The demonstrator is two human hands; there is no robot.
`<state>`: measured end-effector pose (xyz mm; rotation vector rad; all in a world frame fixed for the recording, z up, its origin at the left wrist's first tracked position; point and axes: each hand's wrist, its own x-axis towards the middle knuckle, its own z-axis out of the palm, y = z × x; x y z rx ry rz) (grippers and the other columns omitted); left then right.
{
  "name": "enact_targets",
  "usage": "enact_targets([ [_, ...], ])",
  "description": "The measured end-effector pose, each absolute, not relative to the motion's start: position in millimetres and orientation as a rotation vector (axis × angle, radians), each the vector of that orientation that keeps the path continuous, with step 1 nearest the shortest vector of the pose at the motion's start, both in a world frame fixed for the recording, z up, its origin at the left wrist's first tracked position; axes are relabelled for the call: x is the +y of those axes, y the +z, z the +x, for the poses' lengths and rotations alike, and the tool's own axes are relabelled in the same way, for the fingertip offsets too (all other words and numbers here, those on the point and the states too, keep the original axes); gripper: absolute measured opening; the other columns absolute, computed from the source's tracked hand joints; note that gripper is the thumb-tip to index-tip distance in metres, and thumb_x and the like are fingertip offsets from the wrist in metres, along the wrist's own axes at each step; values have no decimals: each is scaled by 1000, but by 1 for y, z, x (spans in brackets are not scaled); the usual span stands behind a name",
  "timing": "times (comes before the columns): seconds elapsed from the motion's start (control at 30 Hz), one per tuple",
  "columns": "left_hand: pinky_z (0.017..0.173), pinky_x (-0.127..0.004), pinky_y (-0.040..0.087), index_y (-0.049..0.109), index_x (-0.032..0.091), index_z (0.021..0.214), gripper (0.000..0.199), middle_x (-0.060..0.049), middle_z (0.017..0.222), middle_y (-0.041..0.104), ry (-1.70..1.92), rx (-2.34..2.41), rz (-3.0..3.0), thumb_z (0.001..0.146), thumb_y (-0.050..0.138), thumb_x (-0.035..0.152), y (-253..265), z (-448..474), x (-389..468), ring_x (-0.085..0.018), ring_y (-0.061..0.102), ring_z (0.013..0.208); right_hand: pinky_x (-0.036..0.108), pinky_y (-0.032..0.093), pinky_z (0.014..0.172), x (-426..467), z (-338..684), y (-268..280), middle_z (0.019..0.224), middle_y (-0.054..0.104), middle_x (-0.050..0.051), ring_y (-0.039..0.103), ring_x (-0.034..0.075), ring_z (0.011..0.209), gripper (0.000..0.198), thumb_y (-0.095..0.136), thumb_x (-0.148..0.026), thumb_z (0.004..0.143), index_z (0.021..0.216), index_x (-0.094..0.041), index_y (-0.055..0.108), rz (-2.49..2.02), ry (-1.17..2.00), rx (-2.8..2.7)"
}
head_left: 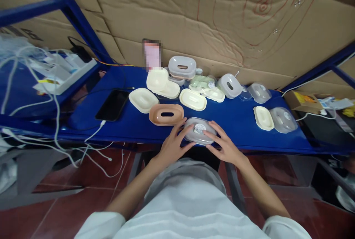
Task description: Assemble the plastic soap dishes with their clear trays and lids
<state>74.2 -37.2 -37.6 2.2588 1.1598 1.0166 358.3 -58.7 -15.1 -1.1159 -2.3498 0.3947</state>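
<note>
A grey oval soap box (200, 137) with a clear lid and a round white label sits at the table's front edge. My left hand (175, 139) holds its left side, thumb at the near edge and fingers along the top. From the right, my right hand (224, 142) grips the other side the same way, with fingertips by the label. Just left of the box is a brown oval tray (166, 120) with a slot. Behind it lie a cream oval dish (143, 100) and a shallow cream piece (193, 99).
Grey slotted pieces (230, 86) and stacked trays (182, 67) stand along the cardboard wall (177, 20). Lidded boxes (283, 120) lie at the right. On the left are a black phone (112, 105), white cables (57, 120) and a power strip (65, 78).
</note>
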Motion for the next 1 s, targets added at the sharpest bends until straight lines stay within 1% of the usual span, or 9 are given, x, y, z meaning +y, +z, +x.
enact_targets([
  [0.17,125,-50,48,43,37,161,66,-10,170,41,995,1145,2235,101,71,36,-41,72,-35,-30,43,158,62,40,129,-48,358,-16,177,30,7,28,36,164,67,67,-30,103,166,-37,42,-1075,323,-2391],
  [0.3,125,-50,49,49,36,157,59,-10,168,45,972,1150,2208,102,70,36,-45,69,-32,-30,49,154,59,45,127,-49,361,-22,176,31,8,33,35,162,76,72,-37,101,168,-40,36,-1109,251,-2408],
  [0.47,122,-47,51,56,34,153,54,-9,162,53,1011,1130,2207,101,72,34,-47,65,-29,-28,55,149,55,46,126,-57,354,-21,176,31,8,37,33,161,75,68,-40,103,169,-43,33,-1200,277,-2415],
  [0.63,119,-46,54,60,33,150,54,-10,155,58,1017,1133,2213,99,75,35,-44,65,-30,-29,60,144,53,48,123,-56,356,-7,178,27,8,38,34,160,79,62,-59,102,171,-40,28,-1265,290,-2376],
  [0.73,119,-45,54,59,34,150,53,-10,155,57,1005,1144,2216,99,74,34,-42,66,-31,-28,58,145,59,43,125,-44,390,1,174,36,11,39,38,158,77,54,-67,102,169,-34,34,-1513,9,-2141],
  [0.83,120,-45,54,57,34,151,55,-10,157,55,1013,1132,2221,99,75,32,-43,68,-32,-29,58,146,75,32,122,-31,443,-4,167,42,23,37,47,157,73,42,-65,106,164,-21,43,-1974,-326,-1674],
  [0.9,120,-46,53,57,33,151,55,-11,158,54,1025,1127,2225,99,75,32,-45,69,-32,-29,57,147,83,31,116,-26,474,-15,164,44,29,37,51,155,72,37,-61,108,161,-14,46,-2221,-365,-1447],
  [0.93,120,-47,54,56,33,151,54,-11,158,54,1033,1125,2228,99,74,32,-46,69,-32,-29,57,147,83,32,114,-26,485,-22,164,44,29,38,51,154,70,36,-60,108,161,-14,47,-2290,-338,-1408],
  [1.0,120,-47,54,57,33,150,53,-11,158,54,1052,1120,2232,100,73,32,-47,70,-33,-29,58,146,81,35,114,-30,493,-36,165,44,27,40,48,154,66,37,-57,109,161,-18,47,-2305,-246,-1479],
])
